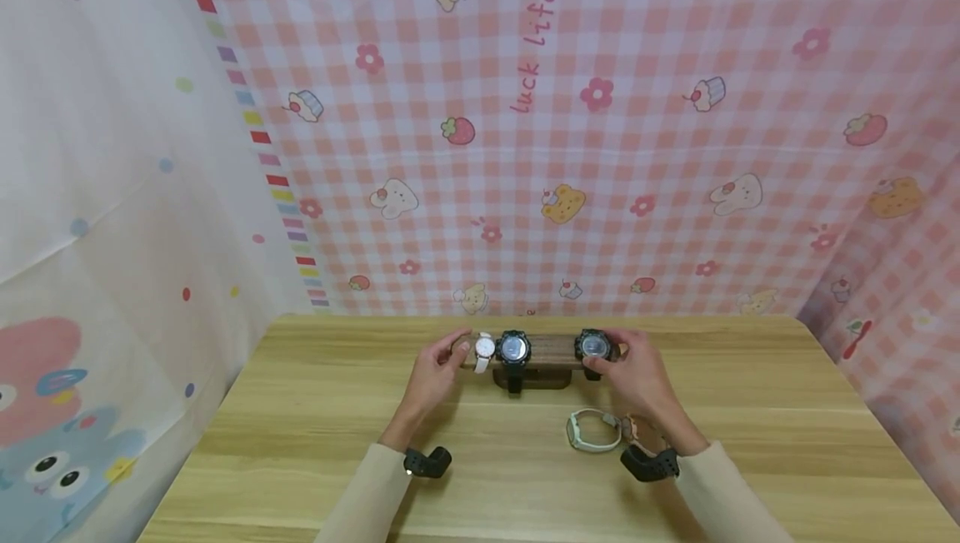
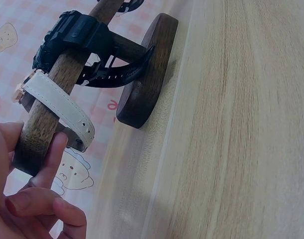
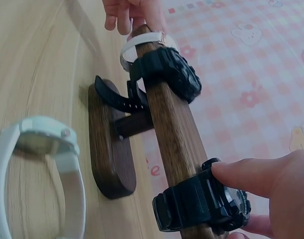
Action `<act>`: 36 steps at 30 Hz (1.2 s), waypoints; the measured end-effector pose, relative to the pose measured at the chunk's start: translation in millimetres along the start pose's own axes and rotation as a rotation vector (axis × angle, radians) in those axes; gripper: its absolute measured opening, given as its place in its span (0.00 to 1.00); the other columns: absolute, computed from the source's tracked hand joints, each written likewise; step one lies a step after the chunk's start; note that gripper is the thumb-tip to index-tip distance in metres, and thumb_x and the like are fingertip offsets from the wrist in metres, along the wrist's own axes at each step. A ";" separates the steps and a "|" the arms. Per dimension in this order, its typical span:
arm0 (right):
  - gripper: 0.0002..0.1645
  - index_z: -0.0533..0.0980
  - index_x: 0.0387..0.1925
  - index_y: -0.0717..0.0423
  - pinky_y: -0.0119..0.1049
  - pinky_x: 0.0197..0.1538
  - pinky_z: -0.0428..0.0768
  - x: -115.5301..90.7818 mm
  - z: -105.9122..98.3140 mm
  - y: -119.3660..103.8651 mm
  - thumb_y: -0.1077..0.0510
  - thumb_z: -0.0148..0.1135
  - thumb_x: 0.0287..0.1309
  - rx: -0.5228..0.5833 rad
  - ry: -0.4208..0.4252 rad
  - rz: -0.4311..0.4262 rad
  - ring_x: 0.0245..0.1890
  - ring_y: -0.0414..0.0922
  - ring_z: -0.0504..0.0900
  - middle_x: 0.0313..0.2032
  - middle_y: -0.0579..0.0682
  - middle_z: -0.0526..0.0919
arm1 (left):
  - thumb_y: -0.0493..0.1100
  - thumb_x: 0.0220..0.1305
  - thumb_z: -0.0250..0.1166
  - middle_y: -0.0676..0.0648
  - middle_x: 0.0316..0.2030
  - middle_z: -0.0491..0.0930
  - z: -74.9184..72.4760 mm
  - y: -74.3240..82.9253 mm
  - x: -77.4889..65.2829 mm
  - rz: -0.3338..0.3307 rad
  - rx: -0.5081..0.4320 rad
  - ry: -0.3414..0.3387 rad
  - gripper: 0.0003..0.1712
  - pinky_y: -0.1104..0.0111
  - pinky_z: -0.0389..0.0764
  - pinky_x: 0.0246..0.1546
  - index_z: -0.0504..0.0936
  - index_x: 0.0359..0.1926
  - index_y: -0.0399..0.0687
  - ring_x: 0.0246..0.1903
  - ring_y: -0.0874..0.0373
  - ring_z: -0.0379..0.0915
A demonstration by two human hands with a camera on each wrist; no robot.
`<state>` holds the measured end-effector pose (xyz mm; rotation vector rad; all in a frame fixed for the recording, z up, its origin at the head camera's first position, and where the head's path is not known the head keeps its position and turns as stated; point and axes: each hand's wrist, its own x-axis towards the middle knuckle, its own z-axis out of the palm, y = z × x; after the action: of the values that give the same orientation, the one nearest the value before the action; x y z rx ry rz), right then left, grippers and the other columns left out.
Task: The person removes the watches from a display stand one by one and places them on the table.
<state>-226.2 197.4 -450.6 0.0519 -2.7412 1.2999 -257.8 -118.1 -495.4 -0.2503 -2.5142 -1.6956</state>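
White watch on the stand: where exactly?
In the head view, the white watch sits near the left end of the wooden bar, between the left hand and a black watch.

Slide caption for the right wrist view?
Right hand grips the nearer black watch on a wooden stand; a pale watch sits on the table.

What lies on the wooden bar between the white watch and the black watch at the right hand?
In the head view, another black watch sits next to the white watch; beyond it, the wooden bar is bare.
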 end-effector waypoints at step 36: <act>0.39 0.68 0.67 0.55 0.32 0.26 0.73 0.2 -28.8 27.3 0.55 0.71 0.56 0.187 -0.092 0.057 0.24 0.40 0.73 0.44 0.60 0.77 | 0.45 0.72 0.60 0.45 0.36 0.85 0.0 -0.8 0.1 -0.013 -0.020 -0.003 0.21 0.67 0.76 0.35 0.79 0.63 0.49 0.36 0.55 0.77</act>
<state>-226.2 236.9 -453.5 0.0507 -2.7042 1.6051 -258.1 -118.3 -496.1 -0.2391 -2.5079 -1.7274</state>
